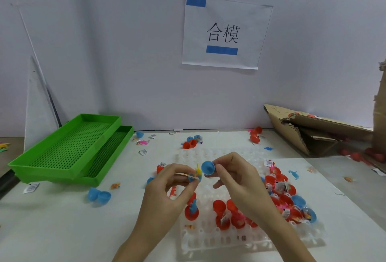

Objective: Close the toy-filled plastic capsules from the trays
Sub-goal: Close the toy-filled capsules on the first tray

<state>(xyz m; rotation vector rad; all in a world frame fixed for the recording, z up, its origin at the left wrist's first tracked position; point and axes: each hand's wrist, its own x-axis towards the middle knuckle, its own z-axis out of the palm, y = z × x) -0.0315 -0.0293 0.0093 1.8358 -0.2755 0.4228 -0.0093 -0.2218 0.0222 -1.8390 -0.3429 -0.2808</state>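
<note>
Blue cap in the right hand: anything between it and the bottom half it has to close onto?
Yes. A yellow toy sticks up out of the blue bottom half held by the left hand, and it sits between that half and the blue cap pinched by the right hand. Nothing else is visible in the gap.

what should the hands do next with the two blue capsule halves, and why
Probably bring the right hand with its blue plastic cap half down onto the blue toy-filled half pinched by the left hand and press: the halves are apart, with a yellow toy sticking up.
</note>
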